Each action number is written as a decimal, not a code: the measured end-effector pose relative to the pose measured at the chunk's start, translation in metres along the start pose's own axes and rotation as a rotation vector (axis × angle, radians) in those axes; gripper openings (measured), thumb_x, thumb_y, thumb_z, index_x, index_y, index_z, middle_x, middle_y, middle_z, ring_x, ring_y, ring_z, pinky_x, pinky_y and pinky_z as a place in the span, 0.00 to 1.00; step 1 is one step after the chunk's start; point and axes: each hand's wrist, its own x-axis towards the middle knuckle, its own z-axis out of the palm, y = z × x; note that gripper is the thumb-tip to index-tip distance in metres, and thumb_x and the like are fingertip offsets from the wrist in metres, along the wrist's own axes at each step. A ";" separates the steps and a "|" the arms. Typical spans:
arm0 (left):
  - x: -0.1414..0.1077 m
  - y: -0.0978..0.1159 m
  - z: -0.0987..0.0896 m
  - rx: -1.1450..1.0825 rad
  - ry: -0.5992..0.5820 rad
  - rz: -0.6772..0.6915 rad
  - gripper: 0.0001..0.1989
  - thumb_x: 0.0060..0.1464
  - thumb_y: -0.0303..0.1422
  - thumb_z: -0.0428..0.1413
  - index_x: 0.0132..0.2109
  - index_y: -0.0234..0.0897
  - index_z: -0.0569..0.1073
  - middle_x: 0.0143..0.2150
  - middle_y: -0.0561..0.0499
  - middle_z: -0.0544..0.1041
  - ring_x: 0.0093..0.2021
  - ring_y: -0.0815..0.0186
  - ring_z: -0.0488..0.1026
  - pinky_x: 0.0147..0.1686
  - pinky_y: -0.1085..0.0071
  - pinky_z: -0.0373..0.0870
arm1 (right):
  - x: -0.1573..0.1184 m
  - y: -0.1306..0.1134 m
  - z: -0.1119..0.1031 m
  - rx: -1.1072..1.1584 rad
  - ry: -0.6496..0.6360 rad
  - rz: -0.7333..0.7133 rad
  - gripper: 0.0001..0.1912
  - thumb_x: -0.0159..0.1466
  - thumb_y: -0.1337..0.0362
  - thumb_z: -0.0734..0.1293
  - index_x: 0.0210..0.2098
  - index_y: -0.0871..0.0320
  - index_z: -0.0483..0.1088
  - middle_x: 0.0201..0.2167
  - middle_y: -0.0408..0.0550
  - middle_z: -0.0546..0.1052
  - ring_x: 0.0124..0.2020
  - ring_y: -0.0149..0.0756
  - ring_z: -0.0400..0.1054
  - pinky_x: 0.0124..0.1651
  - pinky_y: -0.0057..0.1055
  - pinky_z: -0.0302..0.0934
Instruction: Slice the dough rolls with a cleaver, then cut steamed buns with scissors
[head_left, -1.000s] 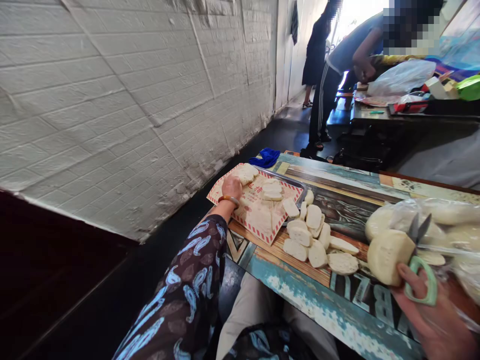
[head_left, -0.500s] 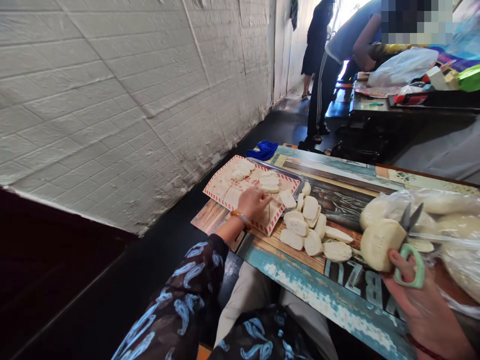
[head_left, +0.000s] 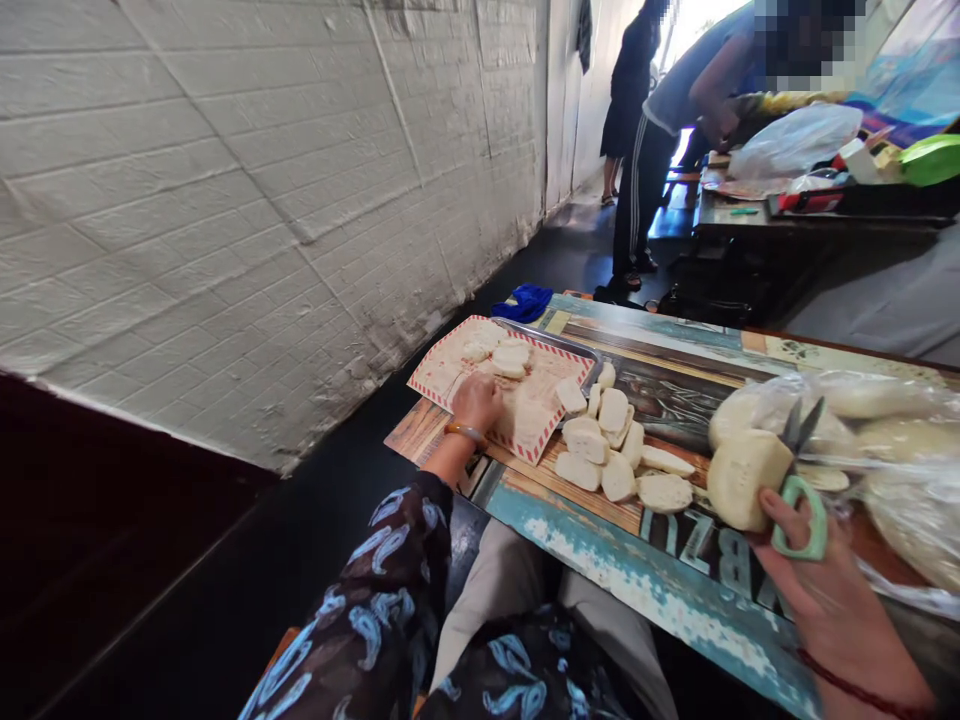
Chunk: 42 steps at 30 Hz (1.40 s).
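Observation:
My left hand (head_left: pixel 478 402), with an amber bangle at the wrist, is low over red-and-white-edged paper (head_left: pixel 536 435) on a metal tray (head_left: pixel 585 350). Its fingers curl out of sight beside several pale steamed bun slices (head_left: pixel 510 358). Green-handled scissors (head_left: pixel 802 520) are gripped in my right hand (head_left: pixel 825 570), blades pointing up and away. The fingers of that hand also touch a large cut steamed bun (head_left: pixel 742 480); whether they carry its weight I cannot tell. Between the hands, many cut slices (head_left: pixel 589 440) lie heaped on the patterned table (head_left: pixel 555 530).
A clear plastic bag (head_left: pixel 892 420) of whole buns sits at the right. Blue cloth (head_left: pixel 523 302) lies at the table's far left corner. A white brick-patterned wall (head_left: pixel 300 180) runs along the left. Farther off, a person (head_left: pixel 675 110) bends over a cluttered table (head_left: pixel 739 215).
My left hand has drawn back to the left and its outstretched finger has curled in. Slices on the paper have shifted left with it. My right hand still grips the scissors.

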 end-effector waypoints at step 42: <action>-0.172 0.104 -0.019 -0.775 0.175 0.521 0.23 0.51 0.37 0.64 0.53 0.41 0.69 0.51 0.43 0.71 0.54 0.55 0.68 0.54 0.56 0.69 | -0.071 -0.049 0.093 0.629 -0.104 0.184 0.28 0.45 0.59 0.80 0.43 0.51 0.67 0.36 0.38 0.75 0.32 0.30 0.71 0.28 0.25 0.67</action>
